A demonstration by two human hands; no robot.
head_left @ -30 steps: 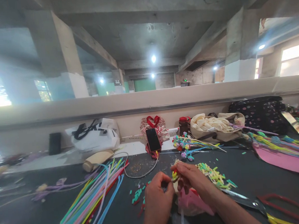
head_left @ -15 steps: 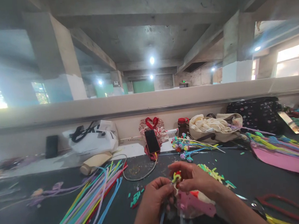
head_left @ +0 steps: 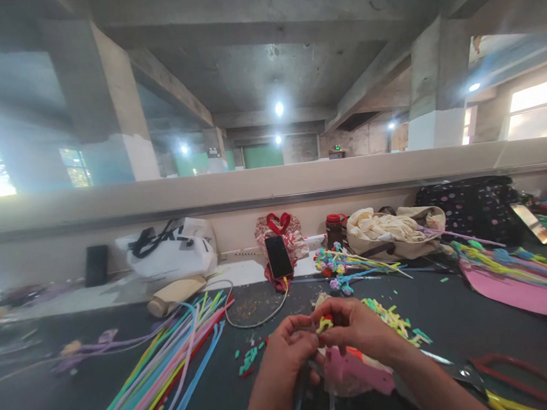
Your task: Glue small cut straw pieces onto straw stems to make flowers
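Note:
Near the bottom centre, my left hand (head_left: 289, 353) is closed, its fingertips pinching a small yellow and red fuzzy piece (head_left: 325, 323) from the left. My right hand (head_left: 353, 325) curls its fingers round the same piece from the right, and the fingertips of both hands nearly meet. Part of the piece is hidden by my fingers. A pale blue stem (head_left: 296, 405) runs down below my left hand. Under my right hand lies a pink glue gun (head_left: 355, 372), partly covered. Short yellow-green cut pieces (head_left: 391, 317) are scattered just beyond my right hand.
Long coloured pipe cleaners (head_left: 158, 372) lie on the left. Scissors (head_left: 461, 373) are at the lower right. Farther back are a phone (head_left: 278, 257) on a cable, a finished-looking flower bunch (head_left: 338, 266), a white bag (head_left: 170, 251), a dark red bottle (head_left: 335, 230) and green bits (head_left: 248, 360).
My right hand has moved slightly down, its raised fingers now curled in to the piece. My left hand has risen slightly, and the fingertips are closer together.

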